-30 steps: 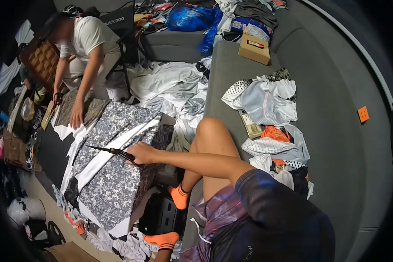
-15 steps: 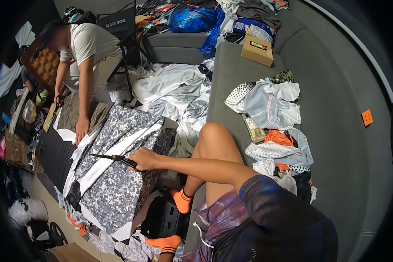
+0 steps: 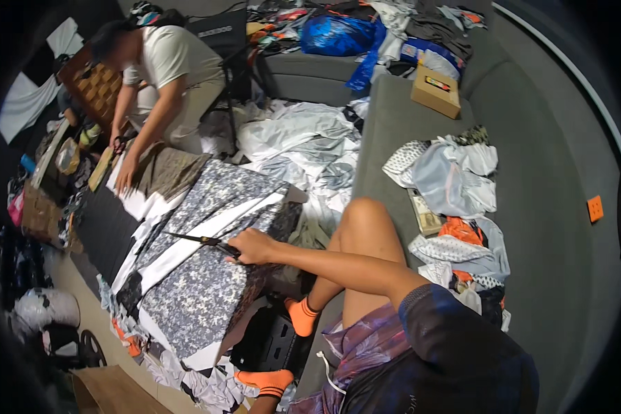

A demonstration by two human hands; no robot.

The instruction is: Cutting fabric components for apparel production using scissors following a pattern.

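Note:
My right hand is closed around the handles of black scissors. Their blades are together, pointing left over a grey-and-white camouflage-patterned cloth. A white strip runs diagonally across this cloth, close under the blades. The cloth drapes over the edge of a low support whose form is mostly hidden. My left hand is out of view. Across from me, a person bends over a brownish cloth. One of that person's hands presses near its white edge, and the other holds dark-handled scissors.
White and grey cloths lie heaped behind the work surface. Beside me on the grey sofa are a cardboard box and piled garments. A black plastic case stands by my feet. Scraps litter the floor.
The whole view has shifted, so the scene sits farther right. The other person's hand has moved along the brownish cloth, where more white shows. My right hand keeps its hold on the scissors.

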